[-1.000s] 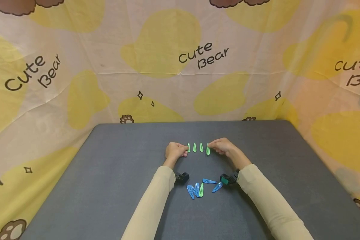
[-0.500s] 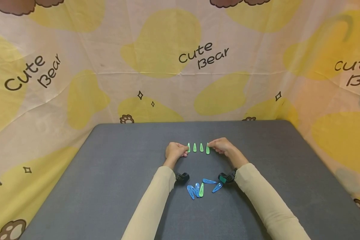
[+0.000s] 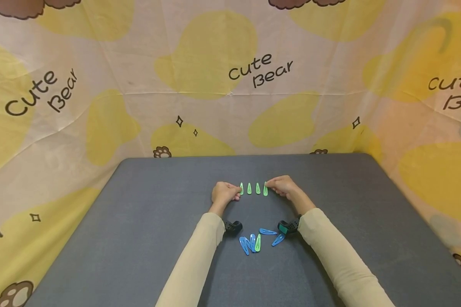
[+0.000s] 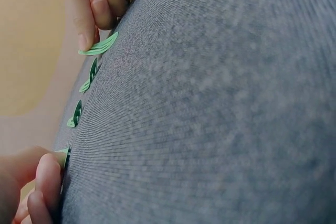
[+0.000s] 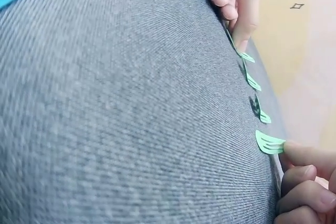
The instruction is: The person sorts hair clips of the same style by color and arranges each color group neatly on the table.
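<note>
Several green snap hair clips stand in a short row across the table's far middle. At the left end, my left hand [image 3: 224,192] pinches a green hair clip [image 3: 241,189] between thumb and finger, which partly hide it in the left wrist view. My right hand [image 3: 283,186] holds the rightmost green hair clip [image 5: 269,143] by its far end, its wide end pointing toward me. Between the hands are two more clips, a left one [image 3: 249,189] and a right one [image 3: 258,189], touched by neither hand.
Nearer to me lie several blue hair clips [image 3: 268,232] and one green clip [image 3: 258,243], some side by side. The right wrist strap [image 3: 288,227] overlaps one blue clip in the head view. A printed cloth [image 3: 207,55] rises behind the grey table [image 3: 157,204].
My right hand has shifted slightly left and away from me with its green hair clip, bringing it closer in line with the row. The left hand has stayed put.
</note>
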Motion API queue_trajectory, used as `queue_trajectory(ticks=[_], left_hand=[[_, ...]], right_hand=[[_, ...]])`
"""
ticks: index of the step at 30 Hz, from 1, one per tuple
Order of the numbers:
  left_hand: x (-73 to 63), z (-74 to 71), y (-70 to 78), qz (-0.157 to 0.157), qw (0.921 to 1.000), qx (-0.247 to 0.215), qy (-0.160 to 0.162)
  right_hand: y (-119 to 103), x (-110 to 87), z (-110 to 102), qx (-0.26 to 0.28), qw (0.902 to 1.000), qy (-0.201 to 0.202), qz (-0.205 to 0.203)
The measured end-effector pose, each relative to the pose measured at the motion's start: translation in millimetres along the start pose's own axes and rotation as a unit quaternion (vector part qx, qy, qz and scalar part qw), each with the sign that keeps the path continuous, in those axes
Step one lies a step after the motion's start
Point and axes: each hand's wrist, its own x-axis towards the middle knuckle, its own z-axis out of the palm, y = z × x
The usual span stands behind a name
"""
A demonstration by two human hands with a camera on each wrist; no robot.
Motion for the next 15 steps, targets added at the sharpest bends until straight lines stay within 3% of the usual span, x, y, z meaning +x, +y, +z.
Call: queue_trajectory(ticks=[15], left_hand=[[0.9,1.9,-0.4,-0.002,0.9995,0.025,0.017]], right_hand=[[-5.2,-0.6,6.0,-0.002,0.9985,0.052,0.015]])
